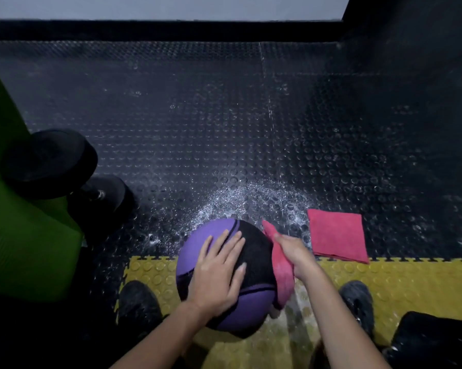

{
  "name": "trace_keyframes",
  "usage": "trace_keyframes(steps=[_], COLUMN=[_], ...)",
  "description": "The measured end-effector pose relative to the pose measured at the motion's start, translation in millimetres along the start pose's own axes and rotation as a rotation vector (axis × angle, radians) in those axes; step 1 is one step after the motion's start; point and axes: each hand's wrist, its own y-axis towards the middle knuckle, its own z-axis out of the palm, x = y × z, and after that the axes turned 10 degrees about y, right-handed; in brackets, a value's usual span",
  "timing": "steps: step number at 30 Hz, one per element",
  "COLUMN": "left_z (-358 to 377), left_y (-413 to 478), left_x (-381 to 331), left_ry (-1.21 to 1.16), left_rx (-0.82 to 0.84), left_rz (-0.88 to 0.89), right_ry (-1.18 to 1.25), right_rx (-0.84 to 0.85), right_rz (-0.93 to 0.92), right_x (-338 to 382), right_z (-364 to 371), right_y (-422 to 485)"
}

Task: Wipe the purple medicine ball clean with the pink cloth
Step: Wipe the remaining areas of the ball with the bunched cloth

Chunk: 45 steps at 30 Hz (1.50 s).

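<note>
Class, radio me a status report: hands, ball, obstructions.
Left hand flat on ball. Right hand grips pink cloth against ball's side. Second cloth lies aside on floor.

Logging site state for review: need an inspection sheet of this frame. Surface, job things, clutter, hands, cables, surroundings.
Surface: black studded floor, wet spray beyond the ball; yellow mat along the near edge.
Job's things: ball, purple and black, between the shoes; cloth pressed on its right side.
Clutter: spare cloth folded on the floor right of the ball; dumbbell at left; dark item lower right, cannot tell what.
Hands: left hand flat on the ball, fingers straight; right hand grips the cloth.
Cables: nothing seen.
Surroundings: green mat at left; pale wall at the far edge; shoes either side of the ball.
</note>
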Motion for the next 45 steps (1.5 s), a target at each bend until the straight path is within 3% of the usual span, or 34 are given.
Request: trace_keyframes(steps=[4,9,12,14,17,19,21,25,26,28,31,34,37,39,40,45], left_z=[-13.2,-27.8,-19.5,-11.5,-6.1,-8.3,-11.4,-9.8,-10.2,-11.7,-15.2,-14.4,-10.8,-11.4,-12.8,-12.5], left_y=[17.1,18.7,21.5,25.6,27.2,23.6,22.1,29.2,32.5,39.1,46.2,42.7,42.9,57.1,66.7,92.3], left_x=[43.6,66.2,69.4,77.5,92.2,99.0,102.1,95.4,93.4,90.0,91.3,102.0,99.2,91.5,87.8,106.3], left_ry=[-0.005,-0.012,-0.212,-0.314,-0.332,-0.386,-0.433,-0.407,-0.388,-0.373,-0.348,-0.373,-0.313,-0.284,-0.279,-0.323], left_rx=[0.148,0.294,0.236,0.118,0.013,-0.038,-0.104,-0.146,-0.137,-0.121,-0.062,0.006,0.046,0.040,0.046,0.111], left_rz=[0.098,-0.323,-0.573,-0.684,-0.775,-0.800,-0.847,-0.961,-0.990,-1.040,-1.075,-0.909,-0.708,-0.763,-0.815,-0.939], right_ry=[0.222,0.285,0.393,0.179,-0.462,-0.636,-0.515,-0.124,-0.159,-0.351,-0.519,-0.495,-0.447,-0.436,-0.453,-0.280], right_rx=[0.031,0.108,0.097,0.070,0.149,0.198,0.190,0.156,0.123,0.023,0.057,0.117,0.122,0.075,0.034,-0.057], right_rz=[-0.015,-0.069,-0.086,-0.259,-0.701,-0.807,-0.782,-0.239,-0.221,-0.438,-0.858,-0.941,-0.620,-0.392,-0.376,-0.914], right_x=[2.4,11.9,23.1,28.1,12.0,6.9,8.7,34.4,37.6,33.4,10.3,21.5,58.4,77.4,79.2,10.6], right_z=[-11.1,-0.3,20.6,50.3,101.1,112.8,109.5,96.6,99.9,111.8,131.8,124.7,108.0,102.7,104.8,126.0], right_y=[5.1,-1.0,-15.6,-36.5,-66.5,-64.0,-37.9,2.8,2.7,-7.9,-50.0,-32.9,12.8,26.8,26.2,-31.0])
